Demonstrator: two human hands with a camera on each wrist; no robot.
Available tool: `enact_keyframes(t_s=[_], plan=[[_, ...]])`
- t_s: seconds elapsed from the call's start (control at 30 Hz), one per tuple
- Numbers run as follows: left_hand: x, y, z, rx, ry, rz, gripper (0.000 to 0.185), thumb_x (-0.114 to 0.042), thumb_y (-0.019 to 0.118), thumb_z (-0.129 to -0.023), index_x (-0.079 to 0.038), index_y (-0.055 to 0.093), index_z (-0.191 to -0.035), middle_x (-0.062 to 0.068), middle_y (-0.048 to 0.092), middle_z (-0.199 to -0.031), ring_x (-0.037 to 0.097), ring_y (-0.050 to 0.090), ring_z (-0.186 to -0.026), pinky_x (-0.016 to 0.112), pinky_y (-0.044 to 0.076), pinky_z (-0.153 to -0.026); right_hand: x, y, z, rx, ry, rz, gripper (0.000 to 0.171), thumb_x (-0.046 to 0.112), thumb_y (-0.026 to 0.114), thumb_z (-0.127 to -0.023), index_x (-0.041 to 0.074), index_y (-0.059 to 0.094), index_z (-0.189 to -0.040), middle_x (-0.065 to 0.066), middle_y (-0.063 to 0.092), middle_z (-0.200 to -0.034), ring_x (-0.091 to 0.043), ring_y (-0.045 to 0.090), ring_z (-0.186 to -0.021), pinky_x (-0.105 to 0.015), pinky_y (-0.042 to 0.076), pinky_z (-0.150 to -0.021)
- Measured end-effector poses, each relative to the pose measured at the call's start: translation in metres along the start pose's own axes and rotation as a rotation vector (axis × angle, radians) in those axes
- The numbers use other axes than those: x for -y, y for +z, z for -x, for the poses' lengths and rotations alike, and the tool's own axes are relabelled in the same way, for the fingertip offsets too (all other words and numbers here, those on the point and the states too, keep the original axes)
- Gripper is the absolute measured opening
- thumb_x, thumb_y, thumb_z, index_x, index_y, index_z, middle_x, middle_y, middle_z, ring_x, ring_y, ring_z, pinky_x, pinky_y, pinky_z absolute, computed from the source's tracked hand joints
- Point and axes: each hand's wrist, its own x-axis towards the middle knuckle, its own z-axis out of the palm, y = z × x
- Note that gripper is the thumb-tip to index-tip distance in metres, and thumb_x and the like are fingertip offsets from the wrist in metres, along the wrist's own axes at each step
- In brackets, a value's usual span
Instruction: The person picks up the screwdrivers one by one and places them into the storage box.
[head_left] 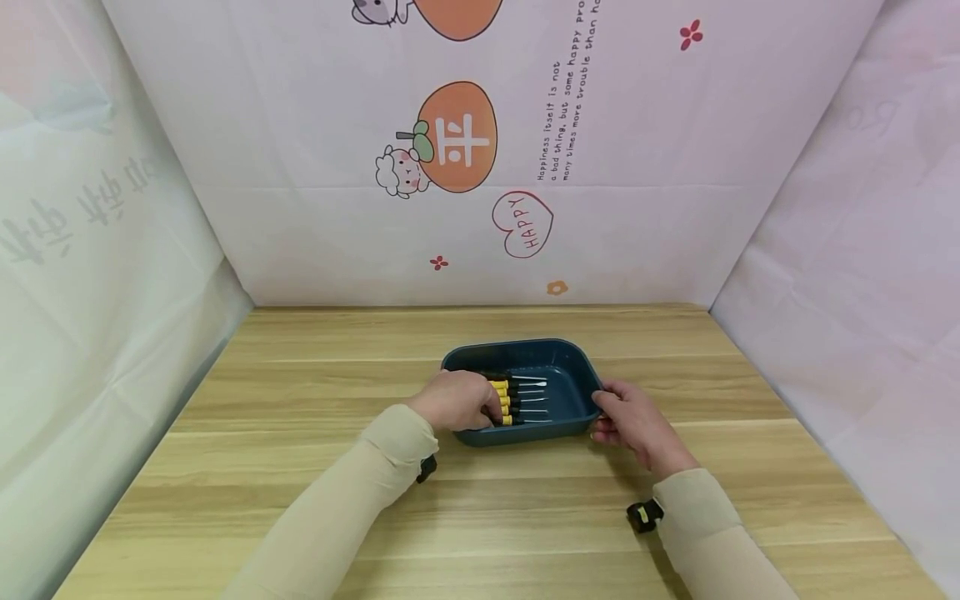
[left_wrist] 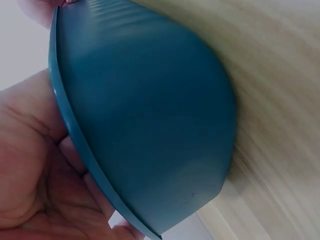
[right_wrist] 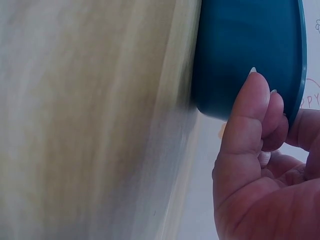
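Both hands clamp the dark blue plastic tray (head_left: 573, 375): left hand (head_left: 456, 400) pinning yellow-handled screwdrivers (head_left: 517, 398), right hand (head_left: 632, 419) gripping the rim; tilting risks them sliding across the wooden counter (head_left: 300, 467).

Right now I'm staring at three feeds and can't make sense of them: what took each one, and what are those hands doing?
There is no machine here: a person works with two bare hands. The wide picture comes from a camera on the person's head, looking down at a wooden table walled in by printed sheets. The two close, blurry pictures come from cameras strapped to the wrists.

On the table stands a dark blue tray. Inside it lie several small screwdrivers with yellow and black handles, side by side.

The left hand reaches over the tray's left rim onto the screwdriver handles; whether it grips them I cannot tell. The right hand holds the tray's right rim, fingers curled against the wall.
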Motion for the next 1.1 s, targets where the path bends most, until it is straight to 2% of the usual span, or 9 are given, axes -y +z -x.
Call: enact_keyframes(t_s=[0.27,0.6,0.87,1.1], plan=[[0.0006,0.0015,-0.0049,0.054,0.032,0.005,0.013,-0.018,0.077,-0.095,-0.029,0.083,-0.095,-0.016,0.075,-0.099,0.005,0.065,-0.097,0.037,0.056,-0.095,-0.0002,0.0009,-0.0003,0.001,0.002,0.020,0.044,0.021,0.044,-0.112,-0.004,0.043,-0.149,-0.005,0.054,-0.089,-0.014,0.057,-0.076,-0.029,0.062,-0.070],[-0.0001,0.0007,-0.0054,0.080,0.037,0.000,0.013,-0.016,0.075,-0.096,-0.026,0.083,-0.095,-0.013,0.076,-0.099,0.005,0.065,-0.094,0.032,0.056,-0.092,0.0000,0.0015,-0.0008,0.000,0.004,0.019,0.045,0.020,0.044,-0.112,-0.004,0.042,-0.150,-0.005,0.054,-0.090,-0.014,0.057,-0.075,-0.028,0.061,-0.069],[-0.0010,-0.0021,-0.0051,0.098,0.067,0.003,0.013,-0.022,0.071,-0.100,-0.024,0.084,-0.099,-0.014,0.076,-0.096,0.002,0.063,-0.086,0.028,0.056,-0.088,-0.0001,0.0018,-0.0009,-0.002,0.004,0.017,0.047,0.020,0.043,-0.112,-0.003,0.040,-0.153,-0.005,0.054,-0.091,-0.014,0.056,-0.076,-0.029,0.061,-0.070],[-0.0018,-0.0010,-0.0049,0.097,0.043,0.030,0.016,-0.015,0.071,-0.099,-0.025,0.083,-0.098,-0.012,0.077,-0.100,0.003,0.065,-0.090,0.028,0.056,-0.089,-0.0022,0.0012,-0.0024,-0.003,0.007,0.019,0.046,0.020,0.043,-0.112,-0.002,0.041,-0.152,-0.005,0.054,-0.091,-0.015,0.056,-0.076,-0.029,0.061,-0.069]])
